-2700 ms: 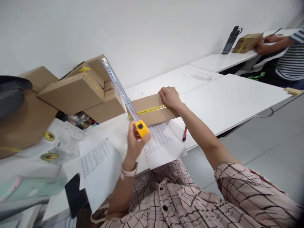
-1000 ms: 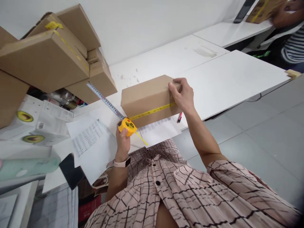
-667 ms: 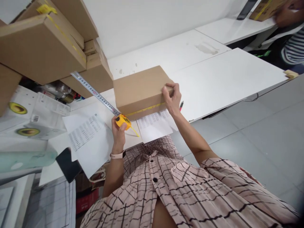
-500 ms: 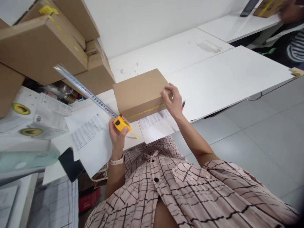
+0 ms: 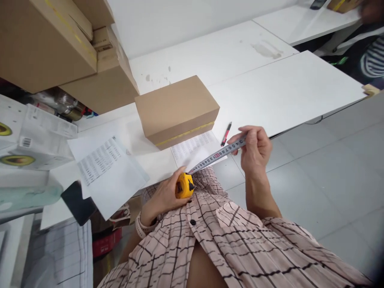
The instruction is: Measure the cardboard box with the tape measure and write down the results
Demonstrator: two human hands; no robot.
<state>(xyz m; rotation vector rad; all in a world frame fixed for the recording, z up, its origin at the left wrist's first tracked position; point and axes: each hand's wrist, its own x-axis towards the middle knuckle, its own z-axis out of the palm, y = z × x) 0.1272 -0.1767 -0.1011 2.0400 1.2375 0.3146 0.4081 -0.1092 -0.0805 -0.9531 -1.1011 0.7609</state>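
left hand (image 5: 163, 196) grips my yellow tape case (image 5: 184, 185) at my lap; right hand (image 5: 254, 148) pinches the blade (image 5: 216, 156) end. box (image 5: 177, 110) sits untouched on the desk (image 5: 288, 94).

White tables (image 5: 285, 88) stand against a plain white wall (image 5: 180, 20) above a grey tiled floor (image 5: 330, 180).

A single head-worn camera looks forward and steeply down, close over the wearer's own chest and both forearms. It faces the white tabletop (image 5: 285, 88) edge and wall beyond, with grey floor at right.
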